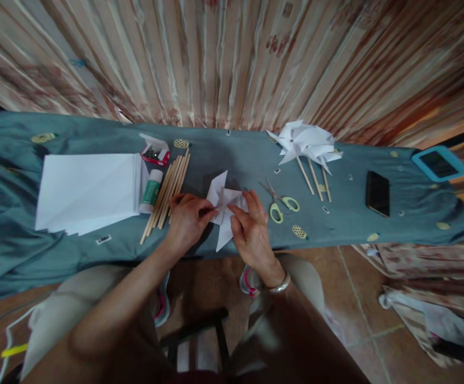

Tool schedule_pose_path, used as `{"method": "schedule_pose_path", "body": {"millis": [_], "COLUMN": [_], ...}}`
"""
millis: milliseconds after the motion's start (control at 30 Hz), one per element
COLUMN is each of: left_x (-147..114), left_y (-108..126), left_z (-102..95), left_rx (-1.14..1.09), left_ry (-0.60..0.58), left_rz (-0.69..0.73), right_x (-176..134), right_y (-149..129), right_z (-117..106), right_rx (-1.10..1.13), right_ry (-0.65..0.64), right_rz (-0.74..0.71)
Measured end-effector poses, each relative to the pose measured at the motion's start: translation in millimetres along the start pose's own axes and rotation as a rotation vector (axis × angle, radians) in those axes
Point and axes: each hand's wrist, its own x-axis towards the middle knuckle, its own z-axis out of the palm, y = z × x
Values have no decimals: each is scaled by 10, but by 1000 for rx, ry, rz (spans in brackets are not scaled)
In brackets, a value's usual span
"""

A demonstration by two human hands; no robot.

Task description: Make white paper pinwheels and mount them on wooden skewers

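Note:
In the head view a white paper pinwheel (226, 234) without a stick lies at the table's front edge, its pointed blades folded toward the middle. My left hand (187, 220) pinches its left side between thumb and fingers. From the right, my right hand (253, 223) rests its fingers on the pinwheel's centre and right blade, fingers partly spread. Just left of my left hand lies a bundle of wooden sticks (168, 194). Scissors (276, 202) with pale green handles lie partly spread to the right of my right hand.
Left are a stack of white paper (88, 189), a green-and-white glue stick (151, 192) and an opened red box (156, 152) of small metal pieces. Finished pinwheels on sticks (306, 141) lie at the back right, near a phone (378, 193) and a blue-framed device (440, 162). Curtains hang behind.

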Motion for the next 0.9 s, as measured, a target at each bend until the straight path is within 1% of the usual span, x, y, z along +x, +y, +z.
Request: {"method": "schedule_pose_path", "body": {"millis": [167, 433, 733, 900], "left_x": [-4, -3, 4, 3], "left_y": [-9, -4, 4, -3], "left_z": [6, 3, -9, 11], "left_rx": [9, 17, 8, 23], "left_ry": [-4, -10, -16, -7], "left_rz": [2, 3, -12, -3], "right_x": [26, 63, 62, 70], "right_y": [-51, -58, -28, -34], "right_z": [-6, 10, 70, 82], "right_rx": [-63, -121, -139, -153], "right_ry": [-36, -101, -74, -94], "right_rz": [-20, -43, -62, -47]}}
